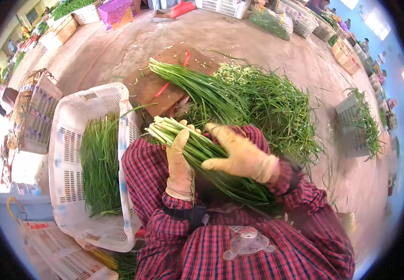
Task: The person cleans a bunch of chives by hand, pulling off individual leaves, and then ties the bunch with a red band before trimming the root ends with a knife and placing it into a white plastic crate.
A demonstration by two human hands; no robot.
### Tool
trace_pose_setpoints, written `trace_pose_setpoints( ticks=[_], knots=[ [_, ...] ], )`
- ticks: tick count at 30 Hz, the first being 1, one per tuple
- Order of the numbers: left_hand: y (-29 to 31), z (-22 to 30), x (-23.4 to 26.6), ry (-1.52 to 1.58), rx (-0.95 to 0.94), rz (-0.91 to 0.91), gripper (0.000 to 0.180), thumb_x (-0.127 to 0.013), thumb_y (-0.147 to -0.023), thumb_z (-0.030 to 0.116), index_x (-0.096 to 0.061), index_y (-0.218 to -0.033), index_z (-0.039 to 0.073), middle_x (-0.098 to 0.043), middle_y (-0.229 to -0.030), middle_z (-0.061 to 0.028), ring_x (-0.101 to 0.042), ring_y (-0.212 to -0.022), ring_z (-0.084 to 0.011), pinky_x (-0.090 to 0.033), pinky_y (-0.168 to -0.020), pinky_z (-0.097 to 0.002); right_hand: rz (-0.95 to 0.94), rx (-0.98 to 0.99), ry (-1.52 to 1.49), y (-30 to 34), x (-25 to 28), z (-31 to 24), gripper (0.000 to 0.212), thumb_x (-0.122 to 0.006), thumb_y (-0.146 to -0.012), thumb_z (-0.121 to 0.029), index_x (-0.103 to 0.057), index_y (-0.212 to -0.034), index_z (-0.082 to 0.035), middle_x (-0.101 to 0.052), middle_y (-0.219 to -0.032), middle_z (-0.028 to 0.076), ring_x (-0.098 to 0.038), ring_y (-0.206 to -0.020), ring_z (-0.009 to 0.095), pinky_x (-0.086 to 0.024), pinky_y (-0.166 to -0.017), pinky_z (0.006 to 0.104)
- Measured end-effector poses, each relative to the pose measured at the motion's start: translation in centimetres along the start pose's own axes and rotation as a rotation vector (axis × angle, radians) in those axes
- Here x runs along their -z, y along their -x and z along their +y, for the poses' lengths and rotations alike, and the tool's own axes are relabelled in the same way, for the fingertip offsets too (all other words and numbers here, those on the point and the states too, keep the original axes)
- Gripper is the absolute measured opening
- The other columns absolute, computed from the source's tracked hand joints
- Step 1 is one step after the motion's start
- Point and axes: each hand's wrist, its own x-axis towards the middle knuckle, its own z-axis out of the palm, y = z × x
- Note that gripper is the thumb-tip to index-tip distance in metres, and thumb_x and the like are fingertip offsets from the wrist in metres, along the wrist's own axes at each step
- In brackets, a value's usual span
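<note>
A bunch of Chinese chives (pixel 202 151) lies slantwise above my lap, its white stem ends up and to the left. My left hand (pixel 179 163), in a pale yellow glove, is wrapped round the bunch near those ends. Over the middle of the leaves is my gloved right hand (pixel 244 154), its fingers stretched and apart, slightly blurred. Whether it touches the leaves I cannot tell. Just beyond my hands, a second sheaf of chives (pixel 197 84) rests partly on a brown board (pixel 141 91). Red ties (pixel 162 89) lie on that board.
At my left stands a white plastic crate (pixel 57 154) with upright chives (pixel 100 163) inside. A loose heap of leaves (pixel 276 107) spreads ahead and to the right. Farther right is a grey crate (pixel 349 114) with trimmings hanging over it. More crates and people line the hall's edges.
</note>
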Motion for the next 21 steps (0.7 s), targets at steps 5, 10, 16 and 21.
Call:
trace_pose_setpoints(
  ticks=[5, 10, 16, 21],
  knots=[
    [-0.2, -0.1, 0.1, -0.002, -0.059, -0.267, 0.074, -0.071, -0.088, 0.009, -0.033, -0.151, 0.006, -0.054, -0.139, -0.0157, -0.055, -0.127, -0.0279, -0.046, -0.108, -0.0406, -0.340, -0.326, -0.485, -0.8, -1.9, 2.3, 0.083, -0.060, -0.093, -0.062, -0.045, -0.143, 0.002, -0.063, -0.125, 0.029, -0.061, -0.118, 0.041, -0.048, -0.100, 0.0426],
    [-0.3, 0.4, 0.3, 0.000, 0.060, -0.159, 0.064, -0.070, -0.088, 0.002, -0.042, -0.145, 0.006, -0.063, -0.125, -0.0099, -0.063, -0.115, -0.0274, -0.054, -0.100, -0.0409, -0.348, -0.344, -0.324, -1.2, -1.8, 2.8, 0.071, -0.061, -0.097, -0.052, -0.047, -0.140, 0.003, -0.063, -0.125, 0.024, -0.062, -0.118, 0.033, -0.048, -0.100, 0.0388],
    [-0.5, -0.4, 0.6, -0.139, -0.097, -0.124, 0.049, -0.068, -0.090, 0.002, -0.050, -0.135, 0.004, -0.064, -0.116, -0.0069, -0.066, -0.102, -0.0197, -0.056, -0.089, -0.0345, 0.198, 0.098, 0.031, -3.2, 0.1, -1.5, 0.029, -0.075, -0.084, -0.034, -0.071, -0.101, -0.010, -0.063, -0.101, 0.011, -0.062, -0.096, 0.032, -0.051, -0.081, 0.0434],
    [-2.2, -1.6, 2.5, -0.108, -0.145, -0.256, 0.029, -0.049, -0.103, 0.017, -0.054, -0.129, 0.006, -0.062, -0.120, -0.0057, -0.063, -0.107, -0.0178, -0.053, -0.093, -0.0341, 0.150, 0.195, 0.304, -6.4, -1.2, -5.1, 0.029, -0.072, -0.079, -0.042, -0.070, -0.088, -0.014, -0.062, -0.093, 0.008, -0.061, -0.086, 0.031, -0.050, -0.072, 0.0422]
  ],
)
